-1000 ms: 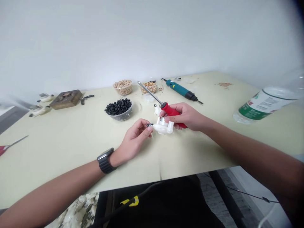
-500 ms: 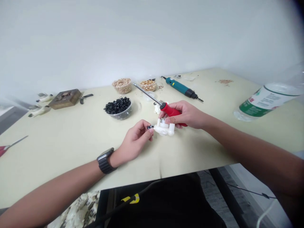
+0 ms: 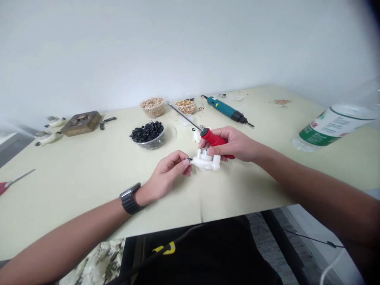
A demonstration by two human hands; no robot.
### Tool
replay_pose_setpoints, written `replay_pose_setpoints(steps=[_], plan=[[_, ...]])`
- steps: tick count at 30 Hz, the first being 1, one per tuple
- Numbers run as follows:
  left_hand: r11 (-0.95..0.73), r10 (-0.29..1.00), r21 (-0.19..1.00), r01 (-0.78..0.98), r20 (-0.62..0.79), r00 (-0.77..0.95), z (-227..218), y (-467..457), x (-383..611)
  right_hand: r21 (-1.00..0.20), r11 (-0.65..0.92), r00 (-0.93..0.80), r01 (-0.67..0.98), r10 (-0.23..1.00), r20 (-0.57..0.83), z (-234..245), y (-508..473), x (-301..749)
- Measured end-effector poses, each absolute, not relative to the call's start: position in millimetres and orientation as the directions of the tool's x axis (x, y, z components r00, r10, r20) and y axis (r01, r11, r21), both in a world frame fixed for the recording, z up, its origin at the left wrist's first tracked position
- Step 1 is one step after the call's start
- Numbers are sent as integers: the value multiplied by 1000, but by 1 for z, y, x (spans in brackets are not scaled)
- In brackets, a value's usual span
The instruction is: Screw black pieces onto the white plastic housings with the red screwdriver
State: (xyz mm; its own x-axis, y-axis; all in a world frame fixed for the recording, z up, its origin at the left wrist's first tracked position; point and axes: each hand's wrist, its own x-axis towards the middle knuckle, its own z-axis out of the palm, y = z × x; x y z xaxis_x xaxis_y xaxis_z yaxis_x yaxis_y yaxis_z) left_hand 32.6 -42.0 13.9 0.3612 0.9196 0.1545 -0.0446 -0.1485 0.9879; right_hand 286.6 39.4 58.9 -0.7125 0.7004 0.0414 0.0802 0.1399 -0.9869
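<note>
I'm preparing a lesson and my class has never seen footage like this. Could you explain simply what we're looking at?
There is no machine here: these are a person's own bare hands. Every picture comes from one camera worn on the person's head, looking forward and down. The left hand pinches a small black piece at the end of a white part. The right hand holds that white part together with a red-handled screwdriver, its shaft pointing up and away. On the pale table are a clear bowl of black pieces, a teal power tool, a brownish block and, to the right, a large labelled bottle.
</note>
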Motion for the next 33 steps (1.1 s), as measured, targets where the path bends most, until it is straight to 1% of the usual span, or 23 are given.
replay_pose_setpoints(steps=[9, 14, 18, 21, 33], plan=[[-171, 885, 983, -68, 184, 428, 13, -43, 31, -986, 151, -741, 66, 669, 53, 55, 42, 290], [-176, 879, 983, -46, 178, 442, 13, -43, 31, -985, 156, -747, 69, 662, 52, 54, 42, 288], [-160, 916, 986, 36, 135, 378, 13, -43, 32, -984, 167, -720, 63, 690, 71, 52, 41, 287], [-165, 932, 981, 103, 121, 341, 12, -44, 32, -981, 175, -722, 84, 689, 61, 50, 42, 286], [-223, 933, 951, 215, 144, 330, 10, -43, 29, -977, 177, -717, 119, 696, 39, 51, 41, 286]])
